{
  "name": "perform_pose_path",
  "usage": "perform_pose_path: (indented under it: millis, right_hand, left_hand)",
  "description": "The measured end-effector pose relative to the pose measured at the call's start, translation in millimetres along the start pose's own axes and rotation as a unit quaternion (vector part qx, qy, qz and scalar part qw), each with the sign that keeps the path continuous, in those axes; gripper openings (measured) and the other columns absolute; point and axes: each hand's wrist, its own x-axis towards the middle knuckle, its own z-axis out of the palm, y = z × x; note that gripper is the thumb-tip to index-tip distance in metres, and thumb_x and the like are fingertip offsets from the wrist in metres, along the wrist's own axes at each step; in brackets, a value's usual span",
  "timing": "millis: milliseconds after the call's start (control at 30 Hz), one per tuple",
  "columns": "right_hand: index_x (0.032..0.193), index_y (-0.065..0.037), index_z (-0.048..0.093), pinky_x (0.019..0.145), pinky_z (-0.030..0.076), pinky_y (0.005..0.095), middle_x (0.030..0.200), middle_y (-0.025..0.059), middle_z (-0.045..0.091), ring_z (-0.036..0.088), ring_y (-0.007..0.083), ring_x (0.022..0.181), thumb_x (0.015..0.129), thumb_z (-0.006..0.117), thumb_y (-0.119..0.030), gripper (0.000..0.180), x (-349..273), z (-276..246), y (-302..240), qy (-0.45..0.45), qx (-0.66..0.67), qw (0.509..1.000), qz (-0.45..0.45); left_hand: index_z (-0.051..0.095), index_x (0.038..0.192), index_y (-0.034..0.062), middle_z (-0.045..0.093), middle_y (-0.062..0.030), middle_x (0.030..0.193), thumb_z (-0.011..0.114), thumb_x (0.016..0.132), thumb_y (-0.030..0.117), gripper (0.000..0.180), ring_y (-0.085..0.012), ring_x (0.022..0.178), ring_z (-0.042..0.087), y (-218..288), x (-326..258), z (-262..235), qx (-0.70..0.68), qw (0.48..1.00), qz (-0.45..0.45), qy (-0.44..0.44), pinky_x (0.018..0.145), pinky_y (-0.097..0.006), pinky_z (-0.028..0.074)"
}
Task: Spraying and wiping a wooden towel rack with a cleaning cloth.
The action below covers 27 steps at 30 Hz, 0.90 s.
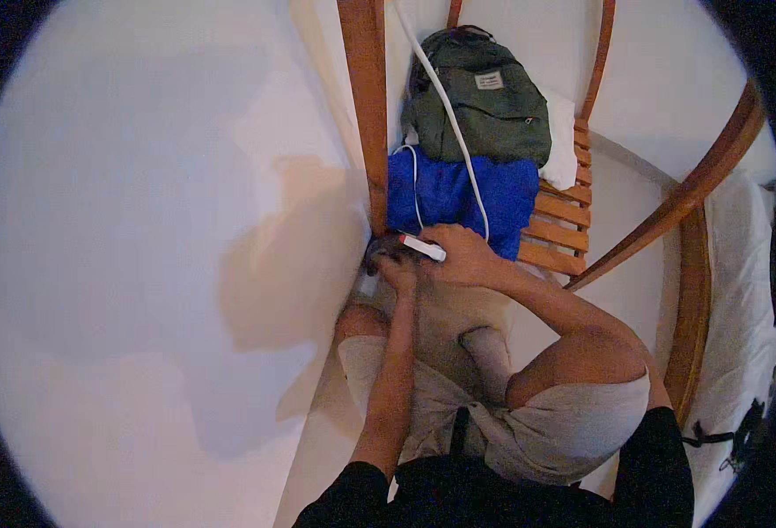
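My right hand [460, 253] is closed round a slim white stick with a red end [425, 248], much like a marker; its exact kind is hard to tell. The red end points left, toward a dark, blurry bundle [384, 250] low beside the wooden post. Right below that bundle is my left hand [397, 271], its fingers curled against it. What those fingers grip is too dark to make out. Just beyond both hands, a blue cloth [458, 198] hangs over the slatted wooden rack [559, 236].
A dark green backpack [485, 110] lies on the rack above the cloth, with a white cloth [562, 141] behind it. One white cable [448, 106] runs down across them. A wooden post [368, 114] stands by the white wall [141, 220]. Curved wooden bars [705, 172] rise at right.
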Motion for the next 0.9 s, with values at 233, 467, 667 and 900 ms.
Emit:
perform_pose_path:
  millis: [233,467,667,900]
  right_hand:
    - [0.107,-0.005,0.066,0.081,0.053,0.0473,0.094,0.0188,0.067,0.066,0.0382,0.09,0.074,0.071,-0.025,0.04,-20.0,-23.5,17.1,-0.013,0.01,0.999,0.036]
    - [0.105,-0.005,0.067,0.079,0.052,0.0479,0.092,0.0199,0.067,0.065,0.0396,0.089,0.074,0.071,-0.022,0.035,-13.0,-25.8,14.5,0.011,0.01,1.0,0.022]
    - [0.102,-0.004,0.067,0.078,0.052,0.0477,0.092,0.0206,0.067,0.065,0.0403,0.089,0.073,0.071,-0.021,0.033,-7.2,-12.8,18.5,-0.002,0.033,0.999,0.001]
    - [0.099,-0.003,0.067,0.075,0.052,0.0466,0.089,0.0201,0.067,0.065,0.0404,0.086,0.072,0.071,-0.022,0.033,-14.4,-19.0,12.7,0.024,0.019,0.999,0.01]
  left_hand:
    - [0.04,0.126,-0.0031,0.059,-0.0344,0.113,0.051,0.094,0.013,0.038,-0.05,0.103,0.06,104.1,-2.9,-12.1,0.038,0.999,0.004,-0.037,0.088,-0.054,0.047]
    - [0.039,0.133,-0.0099,0.054,-0.0364,0.125,0.055,0.089,0.012,0.052,-0.0502,0.114,0.054,45.0,19.9,0.4,0.035,0.998,0.031,-0.03,0.098,-0.052,0.042]
    - [0.043,0.128,-0.0179,0.051,-0.0397,0.127,0.056,0.088,0.011,0.051,-0.05,0.121,0.048,-11.0,-8.7,24.4,0.098,0.988,-0.067,-0.101,0.107,-0.05,0.036]
    - [0.024,0.142,-0.0181,0.048,-0.0414,0.129,0.048,0.095,0.011,0.061,-0.0518,0.121,0.049,82.0,15.1,-11.8,0.049,0.999,0.013,0.003,0.106,-0.049,0.037]
